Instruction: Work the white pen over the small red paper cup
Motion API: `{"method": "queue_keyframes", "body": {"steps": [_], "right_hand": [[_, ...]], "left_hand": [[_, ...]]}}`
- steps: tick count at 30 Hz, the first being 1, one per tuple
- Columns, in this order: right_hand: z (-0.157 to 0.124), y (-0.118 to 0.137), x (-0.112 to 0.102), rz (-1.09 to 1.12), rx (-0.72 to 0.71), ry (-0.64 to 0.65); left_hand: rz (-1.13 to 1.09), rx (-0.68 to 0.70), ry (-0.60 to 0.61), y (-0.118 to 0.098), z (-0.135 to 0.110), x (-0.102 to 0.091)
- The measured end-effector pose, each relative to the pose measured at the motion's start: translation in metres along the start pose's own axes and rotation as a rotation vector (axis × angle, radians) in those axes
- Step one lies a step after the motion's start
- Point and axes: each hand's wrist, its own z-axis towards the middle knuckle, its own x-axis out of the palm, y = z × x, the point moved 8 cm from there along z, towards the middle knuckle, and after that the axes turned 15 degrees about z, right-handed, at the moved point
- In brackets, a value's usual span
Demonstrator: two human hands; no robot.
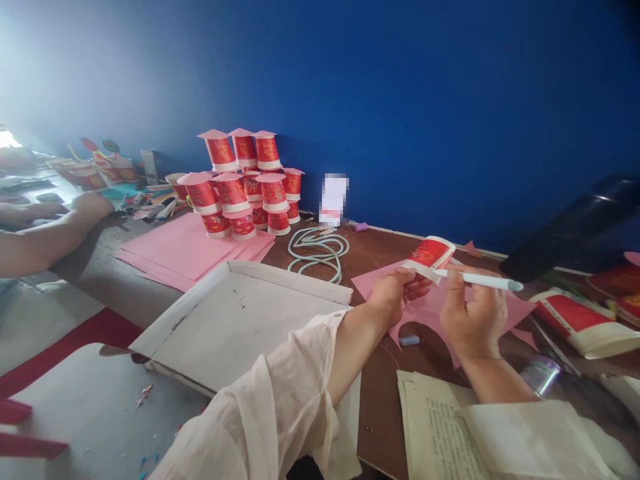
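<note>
The white cardboard tray (260, 333) lay on the brown worktop (375, 393), and everything else was ranged around it. To the right of the tray, past its far right corner, the person's left hand (393, 293) gripped a red paper cup (429, 253), its fingers curled below the tilted side. The right hand (475, 310), farther right of the tray, was closed around a white pen (485, 279), the forward end of which met the cup's pale edge in view (whether it actually touched, I could not tell). Under both hands, also right of the tray, spread a pink sheet (510, 307) with a curved cut-out, and a small bluish block (409, 341) lay near that curve. Nearer the person, but still right of the tray, were printed pages (433, 427).

Just beyond the tray's far edge lay a coiled pale cable (320, 252). Pink sheets (185, 247) were piled beyond the tray toward the left, with tiered red cups (233, 193) behind them. Well left of the tray, another person's forearm (50, 247) reached over the worktop.
</note>
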Motion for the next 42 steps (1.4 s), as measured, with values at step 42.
{"method": "queue_keyframes", "body": {"steps": [42], "right_hand": [[-0.0010,-0.0024,0.0003,-0.055,0.052,0.008]], "left_hand": [[0.008,0.001,-0.007,0.0002,0.0018,-0.0012]]}}
